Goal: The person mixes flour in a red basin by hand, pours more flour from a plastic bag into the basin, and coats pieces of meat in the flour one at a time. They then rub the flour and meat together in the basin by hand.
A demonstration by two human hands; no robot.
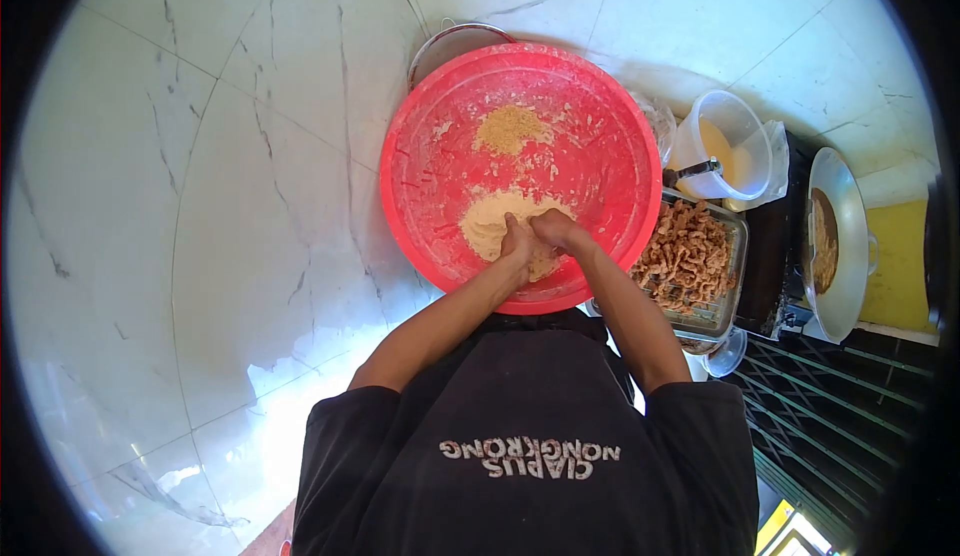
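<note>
A wide red basin [400, 191] lies in front of my body, its inside dusted with flour. In its near part is a pale heap of flour [483, 218], and both of my hands are down in it, close together. My left hand [516, 242] is curled with the thumb raised, its fingertips hidden in the flour. Beside it, my right hand [560, 231] bends downward with closed fingers, also partly covered by flour. Between the hands, whatever else the flour might hold is not visible. A smaller patch of yellowish, coarser crumbs [512, 130] sits toward the basin's far side.
Right of the basin, a metal tray [722, 318] holds fried brown pieces [687, 259]. Behind it stands a clear plastic bucket [757, 156] with yellowish liquid. Farther right, a large wok [848, 246] contains brown food. A round sieve-like rim [425, 56] shows behind the basin.
</note>
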